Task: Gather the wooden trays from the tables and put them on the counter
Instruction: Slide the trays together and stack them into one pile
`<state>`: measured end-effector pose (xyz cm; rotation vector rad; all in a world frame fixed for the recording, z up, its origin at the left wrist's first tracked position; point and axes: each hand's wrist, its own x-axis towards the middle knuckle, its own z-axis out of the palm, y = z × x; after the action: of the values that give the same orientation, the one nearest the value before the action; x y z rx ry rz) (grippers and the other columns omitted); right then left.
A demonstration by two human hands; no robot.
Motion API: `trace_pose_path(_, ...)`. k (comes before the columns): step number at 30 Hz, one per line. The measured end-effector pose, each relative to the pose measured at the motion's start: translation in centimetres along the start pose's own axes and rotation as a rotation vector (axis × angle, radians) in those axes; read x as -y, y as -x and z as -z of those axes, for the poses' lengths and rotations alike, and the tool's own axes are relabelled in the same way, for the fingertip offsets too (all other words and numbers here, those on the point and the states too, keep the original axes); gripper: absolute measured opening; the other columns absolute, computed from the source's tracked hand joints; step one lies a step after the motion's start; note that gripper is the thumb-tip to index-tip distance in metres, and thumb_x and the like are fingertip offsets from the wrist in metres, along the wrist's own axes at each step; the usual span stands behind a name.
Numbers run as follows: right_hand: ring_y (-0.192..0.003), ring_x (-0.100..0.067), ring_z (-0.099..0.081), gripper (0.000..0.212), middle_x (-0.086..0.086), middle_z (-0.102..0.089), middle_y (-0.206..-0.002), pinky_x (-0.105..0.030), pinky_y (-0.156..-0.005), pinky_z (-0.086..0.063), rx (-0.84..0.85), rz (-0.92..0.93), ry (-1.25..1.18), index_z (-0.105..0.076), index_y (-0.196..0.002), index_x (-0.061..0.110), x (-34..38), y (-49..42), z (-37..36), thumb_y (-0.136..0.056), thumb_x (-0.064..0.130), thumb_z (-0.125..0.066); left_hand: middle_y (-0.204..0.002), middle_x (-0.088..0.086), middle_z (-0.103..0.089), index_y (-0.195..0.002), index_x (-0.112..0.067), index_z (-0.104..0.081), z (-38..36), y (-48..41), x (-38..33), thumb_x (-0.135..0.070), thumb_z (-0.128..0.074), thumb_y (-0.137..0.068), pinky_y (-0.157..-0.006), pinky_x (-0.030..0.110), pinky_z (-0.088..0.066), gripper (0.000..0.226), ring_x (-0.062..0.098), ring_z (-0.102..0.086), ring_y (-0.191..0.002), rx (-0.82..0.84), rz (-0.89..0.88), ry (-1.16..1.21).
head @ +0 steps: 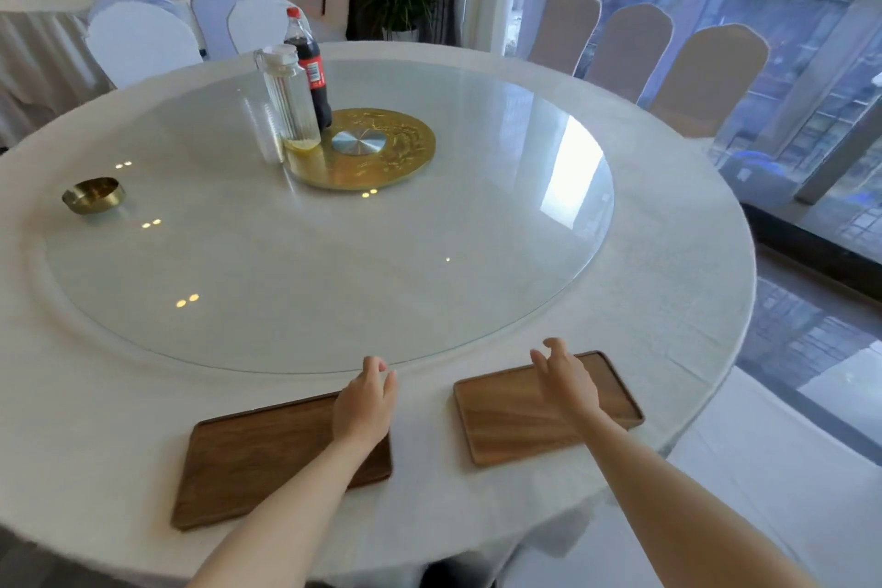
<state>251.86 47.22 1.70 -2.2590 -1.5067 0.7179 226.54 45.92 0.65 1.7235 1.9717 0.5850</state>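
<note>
while two flat rectangular brown wooden trays (267, 454) (525, 415) lie side by side on the round white-clothed tabletop (668, 291), the left hand (365, 406) and right hand (568, 382) hover open above them, gripping nothing; gathering looks barely begun, no counter visible.

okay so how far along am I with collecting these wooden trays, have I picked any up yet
Nothing looks done yet: no counter or stacked trays are in view. In hand: the left hand is over the far right corner of the left tray, and the right hand hovers open over the right tray. Both trays lie flat on the white tablecloth, apparently not lifted. Left: lift both and carry them to the counter.
</note>
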Motion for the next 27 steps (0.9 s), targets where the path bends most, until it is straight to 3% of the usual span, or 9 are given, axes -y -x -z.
trace_pose_path(5,-0.119,-0.032,-0.049,0.039,-0.013,-0.051,-0.133,-0.04,-0.092,-0.039,0.023,-0.07,-0.003,-0.042,-0.125,0.008,-5.7,-1.9,3.9,-0.096,0.032,-0.034,-0.106,0.014,-0.068,-0.097,-0.014,-0.043,-4.7,1.0,-4.2,-0.034,-0.039,-0.094,-0.078,0.036,-0.041,0.02,0.035,-0.06,-0.101,0.067,0.096,0.0)
trace_pose_path(11,-0.121,-0.036,-0.044,0.038,-0.019,-0.049,-0.13,-0.042,-0.094,-0.038,0.053,-0.102,0.086,-0.042,-0.122,0.003,-9.6,-2.8,5.0,-0.097,0.03,-0.032,-0.108,0.015,-0.065,-0.109,-0.01,-0.043,-7.6,2.3,-5.9,-0.044,-0.032,-0.094,-0.076,0.036,-0.044,0.039,0.035,-0.06,-0.1,0.204,0.227,-0.153)
trace_pose_path(16,-0.114,-0.035,-0.049,0.035,-0.02,-0.056,-0.121,-0.042,-0.088,-0.041,0.105,-0.141,0.095,-0.045,-0.112,0.001,-10.5,-3.0,4.8,-0.098,0.03,-0.029,-0.107,0.015,-0.064,-0.092,-0.014,-0.035,-8.5,2.5,-6.7,-0.043,-0.033,-0.094,-0.077,0.035,-0.045,0.029,0.033,-0.06,-0.1,0.271,0.261,-0.143)
trace_pose_path(21,-0.104,-0.036,-0.053,0.024,-0.022,-0.058,-0.111,-0.04,-0.08,-0.039,0.111,-0.137,0.058,-0.041,-0.091,0.006,-10.5,-3.1,4.6,-0.097,0.026,-0.03,-0.108,0.016,-0.063,-0.105,-0.006,-0.045,-9.0,2.5,-7.0,-0.04,-0.04,-0.093,-0.076,0.035,-0.044,0.036,0.034,-0.059,-0.1,0.249,0.34,-0.038)
trace_pose_path(27,-0.088,-0.036,-0.054,0.022,-0.024,-0.06,-0.097,-0.039,-0.071,-0.037,0.057,-0.117,-0.005,-0.041,-0.089,0.003,-8.8,-3.7,4.8,-0.095,0.023,-0.033,-0.113,0.018,-0.063,-0.114,-0.004,-0.049,-7.6,2.6,-7.2,-0.034,-0.043,-0.093,-0.084,0.038,-0.047,0.037,0.035,-0.058,-0.105,0.118,0.317,0.016)
